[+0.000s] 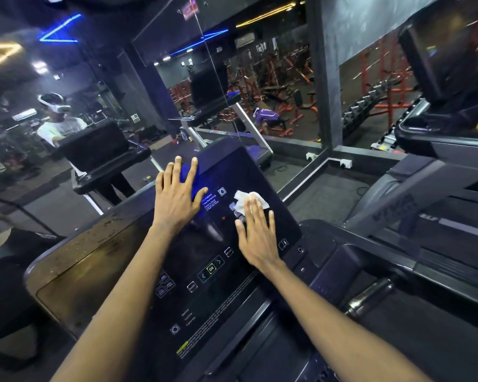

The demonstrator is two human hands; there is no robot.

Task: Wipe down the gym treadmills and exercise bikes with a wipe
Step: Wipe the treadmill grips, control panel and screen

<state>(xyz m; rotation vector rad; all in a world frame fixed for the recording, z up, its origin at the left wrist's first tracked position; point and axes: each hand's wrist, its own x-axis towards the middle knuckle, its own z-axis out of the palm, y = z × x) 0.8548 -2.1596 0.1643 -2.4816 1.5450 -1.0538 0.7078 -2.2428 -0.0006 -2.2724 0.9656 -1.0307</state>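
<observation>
Head view: where do the hands lie?
— Both on the console [204, 307] of the treadmill [331, 260], arms stretched forward.
— Left hand?
— The left hand [177, 197] lies flat near the console's top edge, fingers straight and spread. A blue glow [186, 176] shows between its fingers; whether that is light or cloth I cannot tell.
— And the right?
— The right hand [257, 232] is flat too, fingers straight and close together, pressing the wipe [244, 199] against the dark panel.
— Where exactly is the wipe?
— On the upper right part of the console, white and crumpled. It sits under the right fingertips and sticks out past them, just beside a patch of lit text [209, 201]. The two hands are near each other but apart.
— What else is on the panel?
— An OK button [210, 268] with arrows on either side, lower down between the forearms, and small icons left of it. The console's left side looks speckled and dull.
— Around it?
— A metal grip [370, 296] to the right, and a second treadmill [439, 210] beyond that. Ahead, a mirror [108, 64] shows a person [58, 119] in a white shirt and headset behind a reflected console. Red frames [287, 67] stand in the background, and light strips [58, 31], blue and yellow, run overhead.
</observation>
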